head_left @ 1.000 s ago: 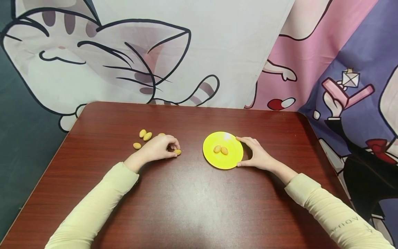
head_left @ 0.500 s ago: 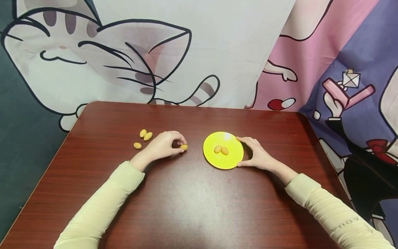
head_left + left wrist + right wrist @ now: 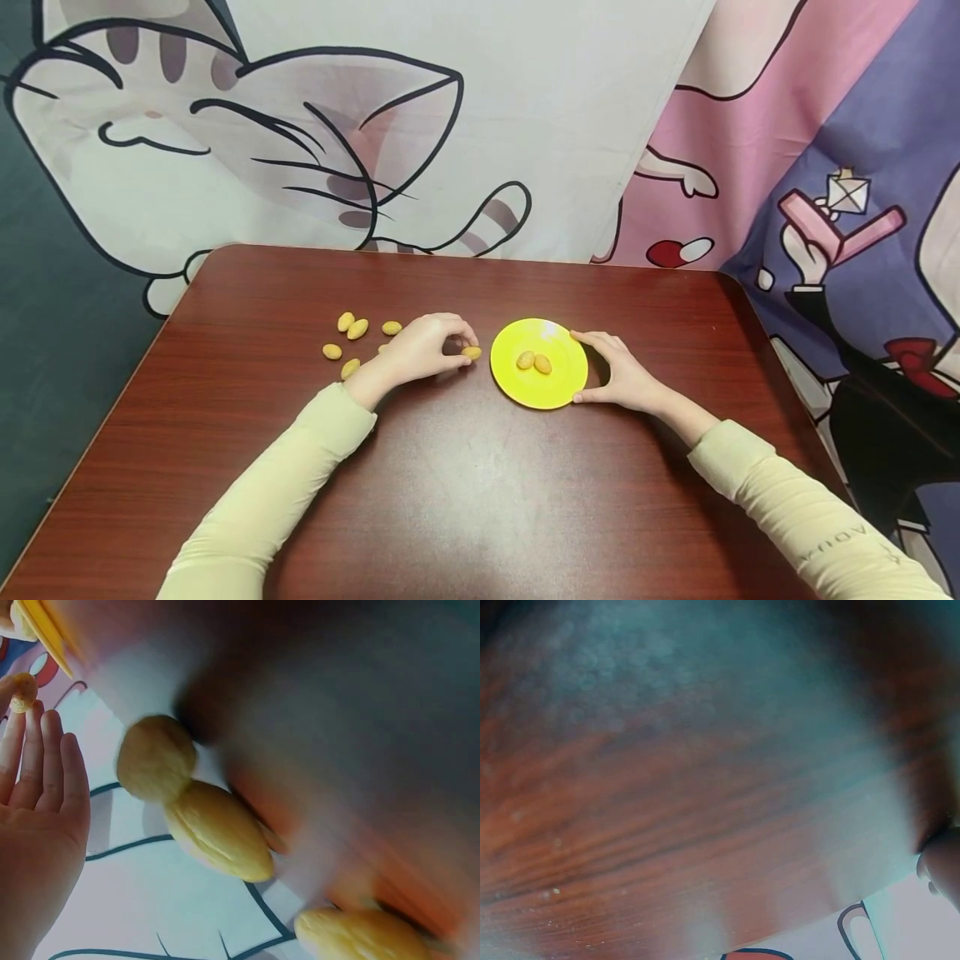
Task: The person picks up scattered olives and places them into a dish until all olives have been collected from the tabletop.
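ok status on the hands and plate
Left hand pinching one piece, just left of plate. Right hand touching plate's rim. Two pieces on plate. Nothing visible in between.

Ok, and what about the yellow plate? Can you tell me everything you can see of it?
The yellow plate is round, shallow and bright, with a smooth, shiny surface that looks like plastic; light glares off its far side. It lies flat on the dark, reddish-brown table. Two small, oval, yellow-brown pieces rest side by side near its middle. The person's right hand touches its right edge, thumb on the near side and fingers on the far side.
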A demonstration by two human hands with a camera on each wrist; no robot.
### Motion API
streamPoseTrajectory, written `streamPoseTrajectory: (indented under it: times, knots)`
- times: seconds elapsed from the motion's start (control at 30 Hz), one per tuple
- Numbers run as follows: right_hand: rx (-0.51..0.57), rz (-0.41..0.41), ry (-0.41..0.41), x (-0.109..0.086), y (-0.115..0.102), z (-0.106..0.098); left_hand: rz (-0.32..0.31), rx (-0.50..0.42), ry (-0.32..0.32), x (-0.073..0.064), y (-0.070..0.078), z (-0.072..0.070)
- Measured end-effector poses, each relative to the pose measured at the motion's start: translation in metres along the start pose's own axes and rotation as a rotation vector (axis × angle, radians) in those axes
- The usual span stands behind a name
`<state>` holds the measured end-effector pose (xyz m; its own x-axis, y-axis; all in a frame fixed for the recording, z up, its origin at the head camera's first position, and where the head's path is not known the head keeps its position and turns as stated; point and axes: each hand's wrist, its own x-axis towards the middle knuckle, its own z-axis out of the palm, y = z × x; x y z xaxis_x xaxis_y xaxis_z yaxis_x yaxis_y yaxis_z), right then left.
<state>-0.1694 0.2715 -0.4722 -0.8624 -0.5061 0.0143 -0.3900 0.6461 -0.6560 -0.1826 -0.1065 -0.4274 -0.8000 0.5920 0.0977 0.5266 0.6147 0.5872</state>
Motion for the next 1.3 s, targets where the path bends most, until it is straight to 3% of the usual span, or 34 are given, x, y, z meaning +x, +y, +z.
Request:
streamPoseTrajectory:
  times: [0.5, 0.8, 1.3]
  knots:
    - [0.009, -0.009, 0.004, -0.002, 0.003, 0.002, 0.074, 0.033, -0.048, 0.027, 0.028, 0.021]
    - [0.004, -0.012, 0.007, -0.001, 0.003, 0.002, 0.179, 0.063, -0.044, 0.042, 0.042, 0.038]
    - [-0.001, 0.003, -0.009, 0.000, -0.001, 0.001, 0.249, 0.132, -0.119, 0.051, 0.054, 0.050]
